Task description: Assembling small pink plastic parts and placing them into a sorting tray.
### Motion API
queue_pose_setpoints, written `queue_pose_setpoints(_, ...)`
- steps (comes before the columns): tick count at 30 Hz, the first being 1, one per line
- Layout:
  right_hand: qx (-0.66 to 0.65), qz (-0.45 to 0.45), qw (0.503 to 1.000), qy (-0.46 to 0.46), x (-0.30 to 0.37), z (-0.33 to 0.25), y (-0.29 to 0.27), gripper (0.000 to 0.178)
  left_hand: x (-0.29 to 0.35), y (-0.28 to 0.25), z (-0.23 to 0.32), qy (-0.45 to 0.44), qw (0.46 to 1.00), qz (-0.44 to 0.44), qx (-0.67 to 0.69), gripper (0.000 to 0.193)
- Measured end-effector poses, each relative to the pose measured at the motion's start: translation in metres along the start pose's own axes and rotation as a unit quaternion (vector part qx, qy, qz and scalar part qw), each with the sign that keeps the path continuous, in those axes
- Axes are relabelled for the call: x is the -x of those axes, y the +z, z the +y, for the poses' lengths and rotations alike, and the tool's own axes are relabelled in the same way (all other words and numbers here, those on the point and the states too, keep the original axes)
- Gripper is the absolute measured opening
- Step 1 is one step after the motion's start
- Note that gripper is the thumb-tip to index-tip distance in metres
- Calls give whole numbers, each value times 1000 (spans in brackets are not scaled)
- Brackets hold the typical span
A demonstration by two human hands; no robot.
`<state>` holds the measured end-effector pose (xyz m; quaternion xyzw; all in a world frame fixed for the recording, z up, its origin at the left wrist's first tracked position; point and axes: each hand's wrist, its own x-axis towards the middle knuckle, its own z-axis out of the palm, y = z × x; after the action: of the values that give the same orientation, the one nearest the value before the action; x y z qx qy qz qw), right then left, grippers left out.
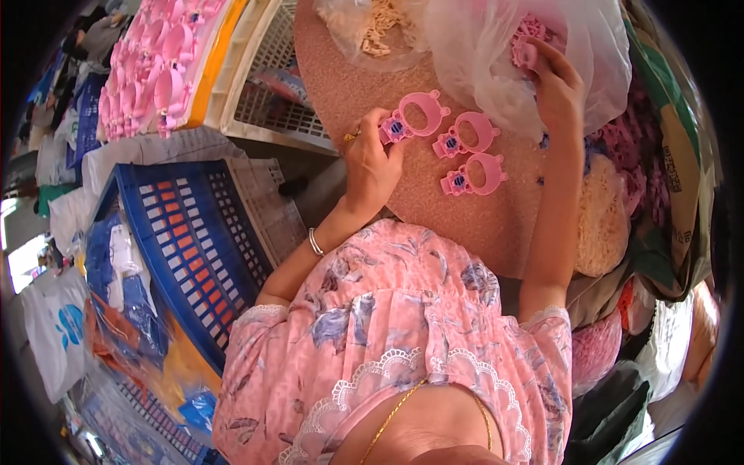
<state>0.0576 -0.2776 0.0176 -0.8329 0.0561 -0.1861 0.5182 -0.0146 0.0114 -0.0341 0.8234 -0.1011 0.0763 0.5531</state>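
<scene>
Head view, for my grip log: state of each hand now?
Left hand: closed on a pink ring-shaped piece.
Right hand: at pink pieces in the plastic bag; grip cannot be told.

In the upper centre of the frame, three pink, ring-shaped plastic pieces (459, 181) are looking smooth and mildly glossy, while the pinkish-brown counter (488, 240) around them is showing a matt, grainy surface. At upper right, a whitish, translucent plastic bag (480, 66) is creasing with a soft sheen. At left, a blue, latticed plastic basket (203, 201) is appearing smooth. At lower centre, a pink, floral cloth dress (387, 318) is looking matt, and a silver-coloured metal bracelet (315, 242) is gleaming.
</scene>
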Motion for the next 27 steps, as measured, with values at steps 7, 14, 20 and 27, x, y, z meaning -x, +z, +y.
queue_pose_setpoints(7, -480, -65, 845, 225, 62, -48, 28, 27, -1, -5, 0, 112, 979, 1, -169, 58)
queue_pose_setpoints(14, -97, -197, 970, 101, 84, -81, 73, 20, -3, -5, -3, 100, 982, -11, -157, 57)
queue_pose_setpoints(20, 244, 123, 932, -237, 55, -61, 49, 20, -5, -14, 4, 108, 982, 12, -155, 57)
queue_pose_setpoints(27, 417, 208, 869, -166, 26, -56, 12, 21, -1, -15, 4, 109, 979, 22, -173, 58)
